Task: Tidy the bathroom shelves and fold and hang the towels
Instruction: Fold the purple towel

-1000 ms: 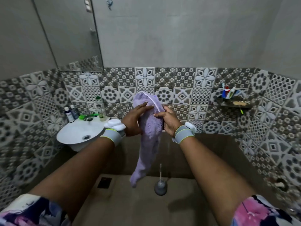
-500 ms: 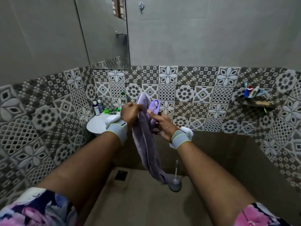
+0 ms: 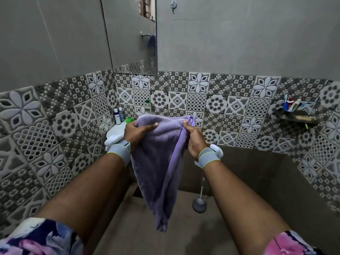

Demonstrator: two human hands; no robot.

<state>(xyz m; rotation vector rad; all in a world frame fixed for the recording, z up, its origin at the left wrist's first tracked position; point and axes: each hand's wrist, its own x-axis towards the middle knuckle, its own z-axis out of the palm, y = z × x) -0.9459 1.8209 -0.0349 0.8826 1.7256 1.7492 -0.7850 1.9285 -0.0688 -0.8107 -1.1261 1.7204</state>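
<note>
A lilac towel (image 3: 158, 162) hangs in front of me, spread wide at the top and tapering to a point near the floor. My left hand (image 3: 137, 134) grips its upper left corner, thumb lying over the cloth. My right hand (image 3: 194, 138) pinches the upper right edge along the smooth trim. Both wrists wear grey bands. A metal wall hook (image 3: 173, 6) sits high on the plain wall above. A dark corner shelf (image 3: 298, 116) at the right holds toothpaste tubes and brushes.
A white basin (image 3: 116, 130) stands behind my left hand, with two small bottles (image 3: 117, 115) and a green item on its rim. A mirror (image 3: 132, 34) hangs above it. A toilet brush (image 3: 199, 204) stands on the floor by the low wall.
My hands have moved apart, stretching the towel's top edge out flat from a bunched fold. The view has swung left and up, bringing the hook and mirror further in.
</note>
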